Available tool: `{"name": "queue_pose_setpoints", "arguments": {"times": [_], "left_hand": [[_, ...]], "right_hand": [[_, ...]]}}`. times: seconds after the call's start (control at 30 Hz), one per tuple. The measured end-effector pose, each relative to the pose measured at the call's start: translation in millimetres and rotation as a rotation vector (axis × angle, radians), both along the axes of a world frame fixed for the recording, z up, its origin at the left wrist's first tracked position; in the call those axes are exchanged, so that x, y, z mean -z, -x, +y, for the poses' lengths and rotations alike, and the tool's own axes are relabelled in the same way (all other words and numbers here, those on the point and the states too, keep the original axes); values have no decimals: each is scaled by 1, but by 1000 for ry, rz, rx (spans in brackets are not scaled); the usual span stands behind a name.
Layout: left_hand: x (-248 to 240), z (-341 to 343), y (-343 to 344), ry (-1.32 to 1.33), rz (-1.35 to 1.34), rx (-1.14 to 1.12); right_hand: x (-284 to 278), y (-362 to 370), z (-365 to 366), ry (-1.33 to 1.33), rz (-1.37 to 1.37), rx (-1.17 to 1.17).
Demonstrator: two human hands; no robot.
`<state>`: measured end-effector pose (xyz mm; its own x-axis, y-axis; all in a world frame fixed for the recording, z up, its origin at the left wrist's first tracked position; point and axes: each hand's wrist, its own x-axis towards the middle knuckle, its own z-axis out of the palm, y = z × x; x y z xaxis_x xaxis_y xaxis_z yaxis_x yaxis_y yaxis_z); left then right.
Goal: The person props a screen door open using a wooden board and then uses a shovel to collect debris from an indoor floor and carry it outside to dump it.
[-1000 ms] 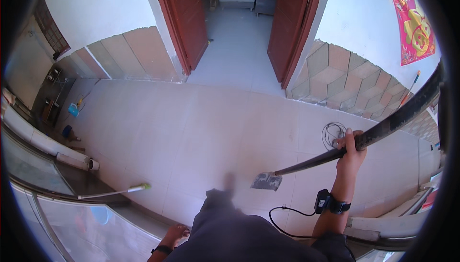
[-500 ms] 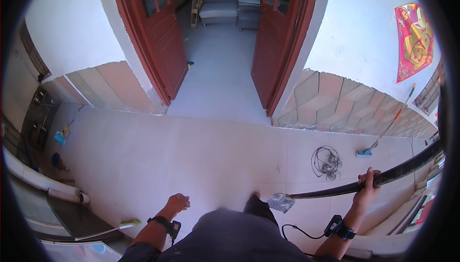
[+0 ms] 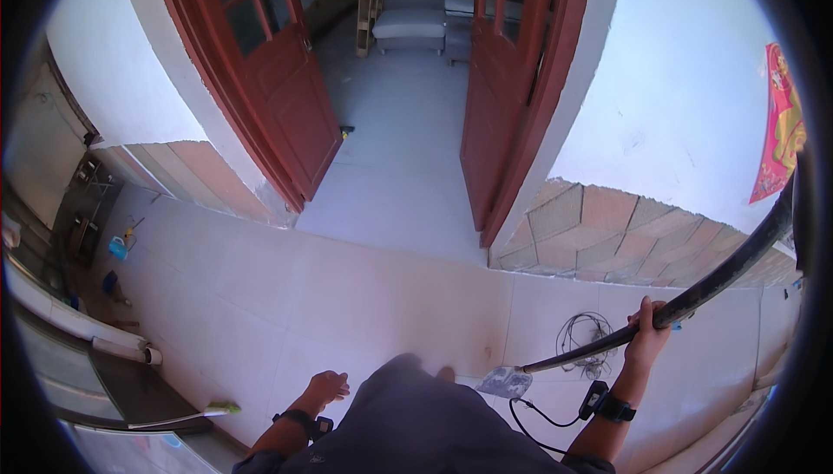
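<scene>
My right hand [image 3: 646,333] is wrapped round the long dark handle of a shovel [image 3: 580,351]. The handle slants from the upper right down to a flat grey metal blade [image 3: 505,381], which hangs low beside my legs; I cannot tell whether it touches the floor. My left hand [image 3: 328,386] hangs on the other side of my body with its fingers curled in, and nothing shows in it. Behind the handle lies a coil of dark cable [image 3: 583,335] on the floor. Both wrists wear black straps with small devices.
Ahead, two red doors [image 3: 279,110] [image 3: 503,118] stand open on a room with a grey padded seat [image 3: 409,30] and a wooden pallet [image 3: 368,19]. At left are a blue dustpan-like thing [image 3: 118,248], a white pipe [image 3: 126,349] and a green-headed brush [image 3: 224,409].
The doorway has come nearer and the view has shifted. The shovel, still in my right hand, now crosses in front of the cable coil. The blue-headed mop is mostly hidden behind my hand.
</scene>
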<state>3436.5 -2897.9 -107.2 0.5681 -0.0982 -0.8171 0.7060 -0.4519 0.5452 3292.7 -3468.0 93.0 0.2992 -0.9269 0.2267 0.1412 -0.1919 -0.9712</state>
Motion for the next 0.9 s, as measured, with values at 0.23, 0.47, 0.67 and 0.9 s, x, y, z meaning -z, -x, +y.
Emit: {"name": "queue_pose_setpoints", "arguments": {"times": [0.23, 0.47, 0.67, 0.9], "left_hand": [[5, -47, -66, -24, 3, -36], [7, -89, -127, 12, -33, -74], [-8, -106, -135, 5, -106, -202], [-27, -141, -113, -34, -77, -259]], "right_hand": [[15, -69, -67, 44, 73, -56], [29, -124, -112, 2, 69, -101], [39, -154, -143, 4, 129, -98], [64, -167, -165, -8, 212, -109]]}}
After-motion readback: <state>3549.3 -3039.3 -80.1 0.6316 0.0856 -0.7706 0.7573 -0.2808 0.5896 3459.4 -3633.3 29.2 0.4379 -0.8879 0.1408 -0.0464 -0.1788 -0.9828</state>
